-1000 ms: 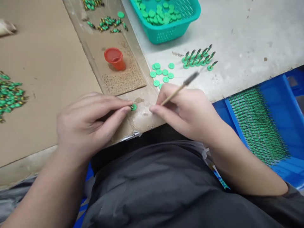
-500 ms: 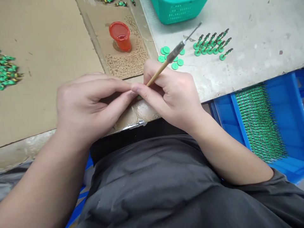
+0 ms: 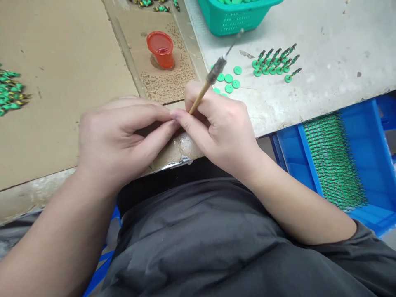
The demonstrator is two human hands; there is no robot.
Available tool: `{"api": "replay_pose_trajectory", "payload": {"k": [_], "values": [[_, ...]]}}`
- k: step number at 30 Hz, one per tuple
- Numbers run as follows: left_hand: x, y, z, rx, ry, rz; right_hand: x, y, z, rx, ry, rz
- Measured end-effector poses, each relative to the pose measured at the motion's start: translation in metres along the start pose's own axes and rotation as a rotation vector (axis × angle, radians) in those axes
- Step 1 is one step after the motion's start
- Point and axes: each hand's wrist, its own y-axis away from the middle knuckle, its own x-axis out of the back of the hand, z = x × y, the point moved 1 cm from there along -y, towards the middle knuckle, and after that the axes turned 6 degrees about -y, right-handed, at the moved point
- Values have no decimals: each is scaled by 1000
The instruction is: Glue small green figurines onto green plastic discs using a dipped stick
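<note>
At the table's near edge my left hand (image 3: 120,140) and my right hand (image 3: 221,128) meet fingertip to fingertip. My left thumb and forefinger are pinched closed; whatever lies between them is hidden. Closed in my right hand is a wooden-handled needle tool (image 3: 202,93), with a dark wrapped collar and a thin tip pointing up and away. Just beyond my right hand lie several flat green discs (image 3: 228,78) with small holes. Farther right, several small green and dark figures (image 3: 274,66) stand on round green bases.
A red cup (image 3: 163,53) stands on speckled cardboard (image 3: 163,84). Behind the discs is a green basket (image 3: 236,20) holding green pieces. Green and yellow pieces (image 3: 10,93) are heaped at far left. Below the table on the right, a blue crate (image 3: 368,156) holds rows of green pieces (image 3: 335,165).
The needle tool's tip has swung left and slightly down. Both hands stay joined at the fingertips. The green bit seen earlier under my fingertips is now hidden.
</note>
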Motion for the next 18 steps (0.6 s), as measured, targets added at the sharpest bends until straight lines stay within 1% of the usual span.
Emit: {"api": "replay_pose_trajectory", "payload": {"k": [2, 4, 7, 9, 11, 13, 15, 18], "values": [[0, 0, 0, 5, -6, 5, -2, -1, -1, 11, 11, 12], [0, 0, 0, 17, -2, 12, -3, -1, -1, -11, 19, 11], [-1, 0, -1, 51, 12, 20, -3, -1, 2, -101, 2, 14], [-1, 0, -1, 66, 12, 32, -2, 0, 7, -172, -49, 55], [-1, 0, 0, 76, 5, 43, 0, 1, 11, -210, -113, 91], [-1, 0, 1, 85, 0, 48, 2, 0, 14, -216, -152, 83], [-1, 0, 2, 95, -8, 41, 6, -3, 15, -200, -153, 44], [-1, 0, 3, 101, -7, 31, 11, -9, 16, -122, -86, -19]]}}
